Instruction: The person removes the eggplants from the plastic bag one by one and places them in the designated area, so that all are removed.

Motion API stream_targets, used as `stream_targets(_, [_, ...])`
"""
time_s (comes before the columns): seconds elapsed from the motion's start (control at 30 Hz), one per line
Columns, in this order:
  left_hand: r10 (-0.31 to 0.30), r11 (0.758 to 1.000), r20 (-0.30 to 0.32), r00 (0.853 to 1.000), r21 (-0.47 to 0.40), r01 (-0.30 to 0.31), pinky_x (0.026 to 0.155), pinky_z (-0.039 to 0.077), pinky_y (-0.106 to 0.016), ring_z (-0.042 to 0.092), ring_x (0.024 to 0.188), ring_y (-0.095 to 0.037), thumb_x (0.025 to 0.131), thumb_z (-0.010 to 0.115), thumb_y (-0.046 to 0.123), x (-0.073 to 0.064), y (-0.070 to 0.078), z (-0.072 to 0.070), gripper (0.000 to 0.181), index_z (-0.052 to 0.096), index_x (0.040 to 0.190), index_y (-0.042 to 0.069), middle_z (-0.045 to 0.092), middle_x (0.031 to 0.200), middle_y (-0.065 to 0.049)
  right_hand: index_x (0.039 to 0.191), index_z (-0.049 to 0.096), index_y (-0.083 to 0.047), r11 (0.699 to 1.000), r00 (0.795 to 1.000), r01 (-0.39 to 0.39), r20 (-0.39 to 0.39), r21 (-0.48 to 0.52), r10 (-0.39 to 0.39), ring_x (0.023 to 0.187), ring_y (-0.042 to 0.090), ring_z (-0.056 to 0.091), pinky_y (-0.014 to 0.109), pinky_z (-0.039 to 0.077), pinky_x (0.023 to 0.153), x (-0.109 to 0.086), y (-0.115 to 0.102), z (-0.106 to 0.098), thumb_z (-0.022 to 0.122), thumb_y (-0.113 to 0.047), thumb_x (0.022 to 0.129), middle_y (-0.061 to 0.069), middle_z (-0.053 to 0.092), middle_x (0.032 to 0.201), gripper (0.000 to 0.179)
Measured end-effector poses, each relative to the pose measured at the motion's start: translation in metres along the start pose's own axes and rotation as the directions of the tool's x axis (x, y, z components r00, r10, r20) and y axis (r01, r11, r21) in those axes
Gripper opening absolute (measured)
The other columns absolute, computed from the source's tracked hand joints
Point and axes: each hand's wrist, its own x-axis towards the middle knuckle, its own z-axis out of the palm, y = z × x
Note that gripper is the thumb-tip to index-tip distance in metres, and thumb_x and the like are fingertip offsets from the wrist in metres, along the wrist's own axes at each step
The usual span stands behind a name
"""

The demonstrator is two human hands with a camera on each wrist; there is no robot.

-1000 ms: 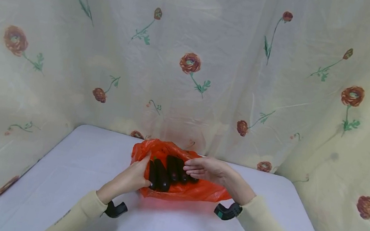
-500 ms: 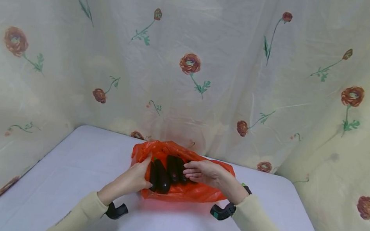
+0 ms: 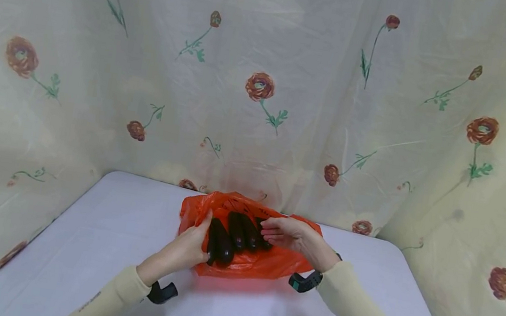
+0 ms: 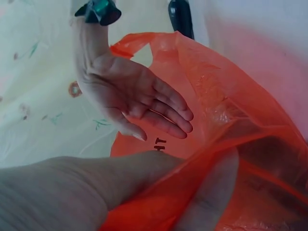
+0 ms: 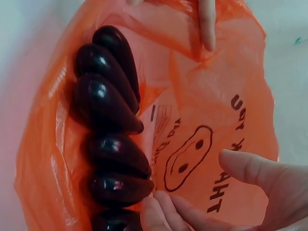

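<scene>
A translucent red plastic bag (image 3: 246, 271) lies on its side with its mouth toward me. Inside, several dark purple eggplants (image 5: 103, 103) lie side by side in a row, their rounded ends facing the mouth. At the left end of the mouth is my left hand (image 3: 184, 245), thumb and fingers spread apart inside the edge; in its wrist view bag film partly covers the fingers. My right hand (image 3: 293, 234) reaches over the right part of the bag. Its straight fingers are at the narrow ends of the rightmost eggplants, thumb held apart, as the right wrist view shows.
The bag rests on a white table (image 3: 128, 216), near its far edge. Behind stands a pale curtain (image 3: 309, 106) printed with red flowers. Black devices sit at both wrists, such as the one on the right (image 3: 305, 282).
Both hands have shifted slightly right, and the leftmost eggplants with them. More of the rightmost eggplants shows beside the right fingers. The bag's back right part now stands up behind the right wrist.
</scene>
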Motion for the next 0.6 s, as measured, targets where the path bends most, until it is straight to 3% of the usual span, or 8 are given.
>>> stream_targets(0.17, [0.012,1.0,0.005,1.0,0.021,-0.012,0.049,0.044,-0.024,0.046,0.049,-0.015,0.076,0.072,-0.007,-0.002,0.001,0.005,0.105,0.0,0.153,-0.002,0.05,0.059,-0.003,0.126,0.06,0.003,1.0,0.998,-0.009,-0.065,0.016,0.01,0.11,0.03,0.059,0.043,0.041,0.108,0.006,0.002,-0.005,0.062,-0.016,0.093,0.016,0.064,0.118,0.038])
stream_targets(0.3, [0.026,0.999,0.011,1.0,0.04,-0.027,0.049,0.044,-0.023,0.044,0.049,-0.014,0.077,0.072,-0.007,-0.002,0.0,0.009,0.105,-0.001,0.153,-0.003,0.048,0.058,-0.002,0.13,0.056,0.004,1.0,0.998,-0.002,-0.068,-0.013,0.001,0.112,0.03,0.057,0.043,0.039,0.11,0.013,0.001,-0.009,0.06,-0.016,0.094,0.015,0.063,0.116,0.041])
stream_targets(0.6, [0.054,0.998,0.005,0.999,0.04,-0.054,0.049,0.044,-0.023,0.044,0.051,-0.014,0.076,0.072,-0.009,-0.002,0.001,0.009,0.104,0.001,0.152,-0.005,0.049,0.061,-0.003,0.122,0.062,0.001,0.999,0.989,-0.033,-0.145,-0.029,0.028,0.11,0.029,0.056,0.042,0.04,0.109,0.023,0.003,-0.014,0.06,-0.016,0.094,0.015,0.062,0.119,0.033])
